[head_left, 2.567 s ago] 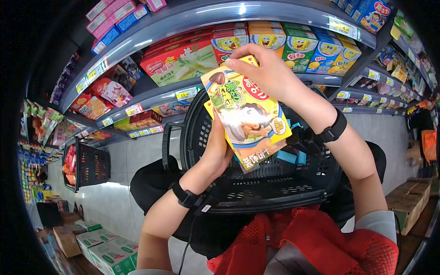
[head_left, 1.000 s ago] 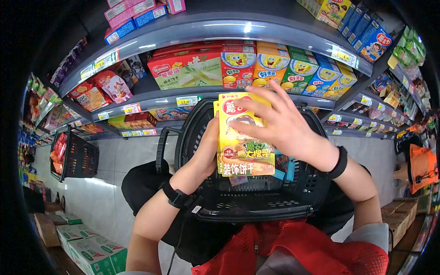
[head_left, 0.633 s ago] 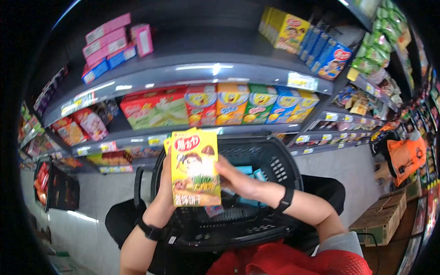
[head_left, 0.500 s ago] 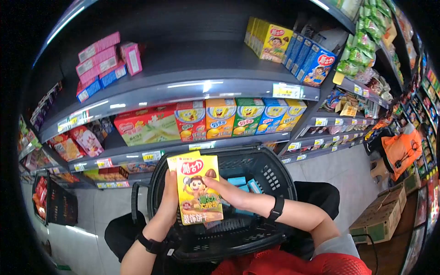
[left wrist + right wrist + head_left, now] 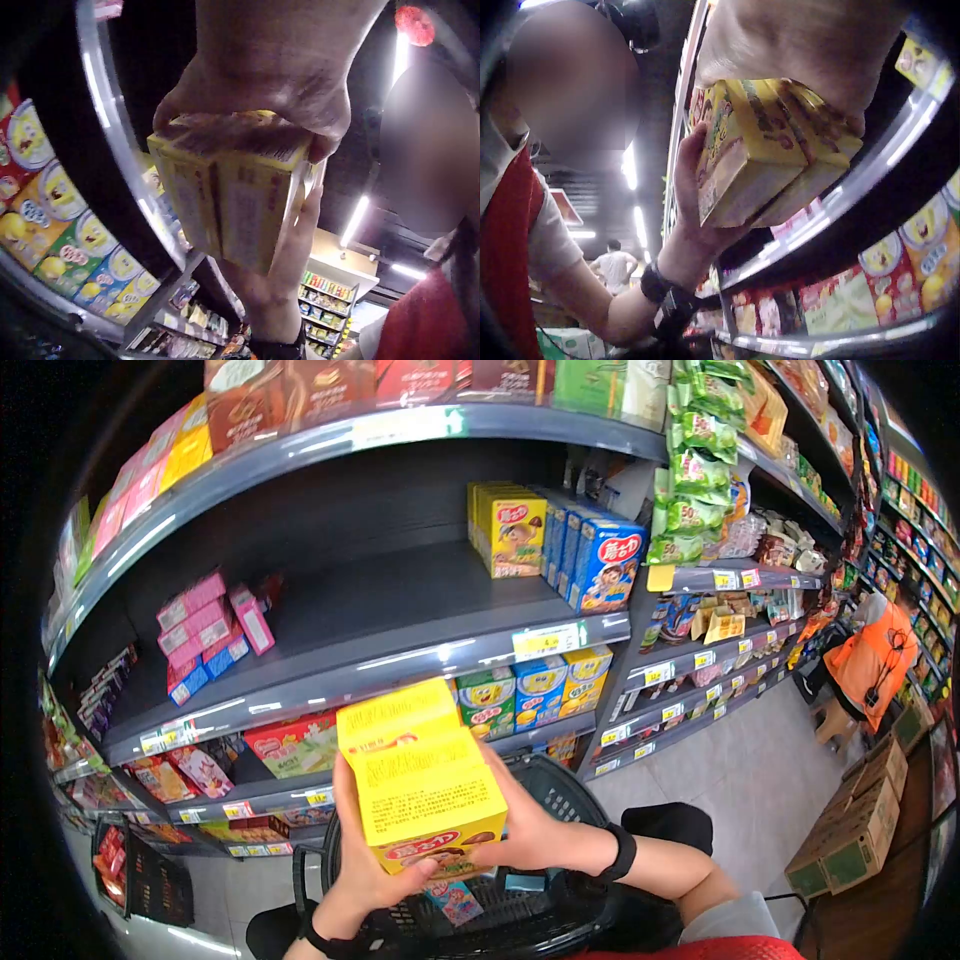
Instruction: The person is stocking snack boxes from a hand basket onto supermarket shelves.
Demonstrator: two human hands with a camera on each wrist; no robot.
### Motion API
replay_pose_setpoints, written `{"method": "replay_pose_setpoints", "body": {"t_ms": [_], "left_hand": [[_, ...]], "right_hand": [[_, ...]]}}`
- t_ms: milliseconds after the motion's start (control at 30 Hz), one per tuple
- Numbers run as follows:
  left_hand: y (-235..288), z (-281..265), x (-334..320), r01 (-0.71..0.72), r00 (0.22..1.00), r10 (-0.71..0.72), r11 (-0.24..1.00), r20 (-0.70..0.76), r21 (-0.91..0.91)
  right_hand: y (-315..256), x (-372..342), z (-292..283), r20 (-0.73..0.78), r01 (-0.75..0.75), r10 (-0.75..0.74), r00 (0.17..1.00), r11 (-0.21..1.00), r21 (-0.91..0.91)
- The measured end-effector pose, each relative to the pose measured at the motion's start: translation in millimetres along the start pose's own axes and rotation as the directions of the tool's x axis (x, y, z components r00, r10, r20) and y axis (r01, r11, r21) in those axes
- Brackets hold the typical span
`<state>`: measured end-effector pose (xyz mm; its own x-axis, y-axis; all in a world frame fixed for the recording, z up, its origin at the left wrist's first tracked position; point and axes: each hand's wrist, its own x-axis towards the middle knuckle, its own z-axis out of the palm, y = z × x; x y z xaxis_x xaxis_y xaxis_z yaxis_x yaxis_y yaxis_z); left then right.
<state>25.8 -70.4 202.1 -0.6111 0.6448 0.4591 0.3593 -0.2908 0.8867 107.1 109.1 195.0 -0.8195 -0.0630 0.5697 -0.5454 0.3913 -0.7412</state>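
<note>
A stack of yellow biscuit boxes (image 5: 425, 795) is held up between both hands, tilted so the printed narrow sides face up in the head view. My left hand (image 5: 362, 875) grips the stack's left side, its thumb at the near front. From the right, my right hand (image 5: 535, 828) grips the other side, thumb on the front bottom edge. In the left wrist view the boxes (image 5: 240, 195) lie pressed side by side under the left palm. The right wrist view shows the boxes (image 5: 757, 161) slightly offset from each other, with the left hand (image 5: 694, 236) along one side.
Ahead, a dark shelf (image 5: 360, 585) carries yellow boxes (image 5: 510, 530) and blue boxes (image 5: 605, 565) at its right, pink boxes (image 5: 200, 620) at its left. A black basket (image 5: 575, 795) with several items stands below the hands. A person in an orange vest (image 5: 875, 670) sits at right.
The yellow boxes were turned and squared together, then raised from over the basket toward the shelf and tipped so their narrow sides show. The head view has swung up and right.
</note>
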Motion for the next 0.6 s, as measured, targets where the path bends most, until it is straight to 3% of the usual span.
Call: {"method": "replay_pose_setpoints", "body": {"t_ms": [33, 100, 167, 233, 267, 300, 367, 500, 567, 600], "left_hand": [[7, 5, 17, -0.011, 1.000, 0.011, 1.000, 0.004, 0.005], [21, 14, 57, 0.017, 0.998, -0.006, 0.988, 0.069, -0.151], [36, 40, 110, -0.235, 0.972, 0.235, 0.971, -0.019, -0.045], [20, 42, 165, -0.385, 0.910, 0.415, 0.855, -0.014, 0.347], [12, 50, 192, -0.446, 0.883, 0.469, 0.847, -0.013, 0.289], [8, 61, 213, -0.446, 0.882, 0.471, 0.857, -0.037, 0.259], [-22, 59, 259, -0.393, 0.875, 0.482, 0.758, -0.043, 0.521], [-56, 73, 308, -0.309, 0.914, 0.401, 0.787, -0.062, 0.534], [-68, 75, 319, -0.296, 0.947, 0.320, 0.815, 0.039, 0.499], [-55, 87, 311, -0.204, 0.978, 0.185, 0.948, 0.099, 0.243]], "right_hand": [[-7, 4, -18, -0.015, 0.012, -0.011, 1.000, 0.997, 0.081], [-8, 11, -44, -0.143, 0.138, -0.109, 0.984, 0.969, 0.205], [-1, 7, -67, -0.227, 0.195, -0.152, 0.962, 0.965, 0.176], [19, -5, -80, -0.348, 0.110, -0.013, 0.937, 0.959, 0.262], [36, -14, -85, -0.395, 0.057, 0.069, 0.916, 0.953, 0.298], [49, -19, -88, -0.394, 0.061, 0.068, 0.917, 0.950, 0.305], [68, -27, -92, -0.418, -0.111, 0.283, 0.863, 0.914, 0.390], [68, -22, -90, -0.375, -0.109, 0.265, 0.888, 0.914, 0.390], [59, -19, -90, -0.384, -0.085, 0.247, 0.890, 0.916, 0.392], [59, -16, -91, -0.370, -0.071, 0.228, 0.901, 0.917, 0.392]]}}
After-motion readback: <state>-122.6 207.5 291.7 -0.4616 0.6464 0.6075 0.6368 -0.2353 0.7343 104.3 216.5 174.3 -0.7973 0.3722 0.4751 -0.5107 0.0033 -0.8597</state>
